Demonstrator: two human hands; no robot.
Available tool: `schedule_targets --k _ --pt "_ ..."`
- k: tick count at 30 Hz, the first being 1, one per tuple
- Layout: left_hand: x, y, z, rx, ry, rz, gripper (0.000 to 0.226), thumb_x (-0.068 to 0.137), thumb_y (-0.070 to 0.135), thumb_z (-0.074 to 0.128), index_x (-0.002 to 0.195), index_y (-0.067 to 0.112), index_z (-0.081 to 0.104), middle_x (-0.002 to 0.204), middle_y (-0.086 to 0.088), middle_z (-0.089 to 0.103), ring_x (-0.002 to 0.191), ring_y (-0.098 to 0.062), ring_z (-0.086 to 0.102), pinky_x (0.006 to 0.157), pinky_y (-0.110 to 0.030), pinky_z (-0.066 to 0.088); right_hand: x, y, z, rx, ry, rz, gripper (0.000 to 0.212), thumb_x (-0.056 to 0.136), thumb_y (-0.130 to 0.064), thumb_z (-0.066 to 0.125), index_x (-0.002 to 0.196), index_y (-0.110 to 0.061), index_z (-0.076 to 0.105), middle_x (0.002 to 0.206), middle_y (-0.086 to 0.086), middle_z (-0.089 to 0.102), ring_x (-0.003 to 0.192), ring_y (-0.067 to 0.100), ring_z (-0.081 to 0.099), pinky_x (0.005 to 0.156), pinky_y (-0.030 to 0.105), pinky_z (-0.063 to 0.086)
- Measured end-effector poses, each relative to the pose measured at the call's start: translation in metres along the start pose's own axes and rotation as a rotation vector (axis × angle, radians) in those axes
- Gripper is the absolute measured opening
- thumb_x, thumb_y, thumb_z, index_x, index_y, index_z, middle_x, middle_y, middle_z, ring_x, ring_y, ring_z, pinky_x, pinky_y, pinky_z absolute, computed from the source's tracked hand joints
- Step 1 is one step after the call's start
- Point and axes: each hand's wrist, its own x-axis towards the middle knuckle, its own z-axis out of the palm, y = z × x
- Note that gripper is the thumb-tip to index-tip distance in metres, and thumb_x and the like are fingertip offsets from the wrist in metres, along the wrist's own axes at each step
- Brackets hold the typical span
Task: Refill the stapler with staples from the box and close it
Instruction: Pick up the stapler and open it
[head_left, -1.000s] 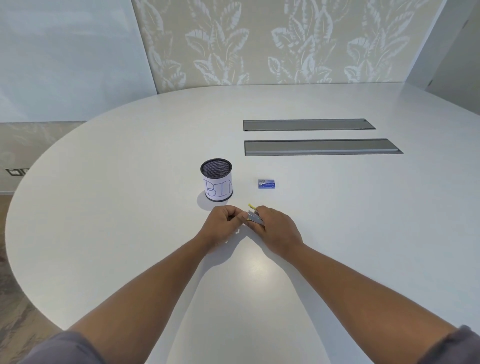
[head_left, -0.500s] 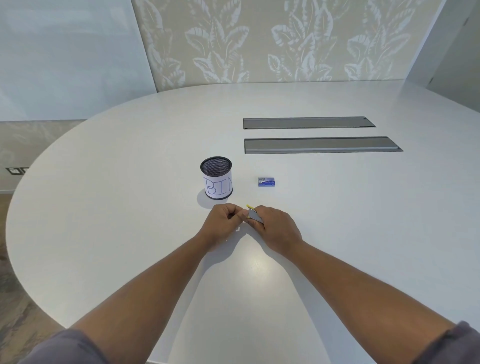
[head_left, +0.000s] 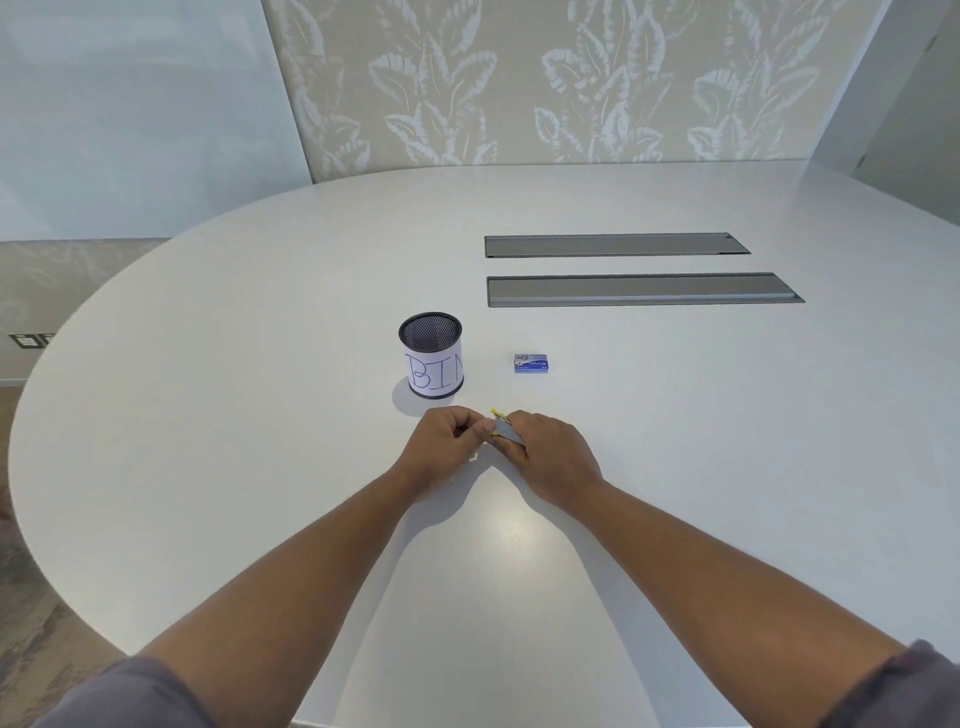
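A small grey stapler (head_left: 506, 430) with a yellow tip sits between my two hands on the white table (head_left: 260, 415). My right hand (head_left: 550, 457) grips its body from the right and hides most of it. My left hand (head_left: 447, 444) has its fingers curled and pinches at the stapler's left end; what lies under those fingertips is hidden. The blue staple box (head_left: 531, 363) lies flat on the table beyond my right hand, apart from both hands.
A black mesh cup (head_left: 431, 356) with a paper label reading "BIN" stands just beyond my left hand. Two long grey cable hatches (head_left: 644, 289) are set into the table farther back. The table's curved edge runs round at the left.
Both hands have stayed together on the stapler with only small finger shifts. The box and the cup have not moved.
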Motion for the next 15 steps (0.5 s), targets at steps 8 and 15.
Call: schedule_targets --k 8,15 --pt "0.0002 -0.0047 0.0004 -0.014 0.059 -0.02 0.023 0.1 0.029 0.059 0.085 0.017 0.073 0.064 0.0 0.065 0.058 -0.008 0.052 0.059 -0.024 0.043 0.0009 0.0003 -0.0048 0.155 0.026 0.094 0.039 0.091 -0.058 0.062 0.106 -0.022 0.056 0.083 -0.005 0.061 0.074 0.019 0.055 0.063 0.035 0.044" --pt "-0.0045 -0.0073 0.0052 0.171 -0.018 0.104 0.062 0.103 0.02 0.053 0.154 0.035 0.022 0.103 0.01 0.054 0.065 -0.006 0.055 0.071 -0.019 0.047 0.003 0.0058 -0.0053 0.242 0.111 0.056 0.034 0.091 -0.028 0.073 0.123 -0.017 0.068 0.104 0.002 0.065 0.095 0.021 0.056 0.084 0.034 0.045"
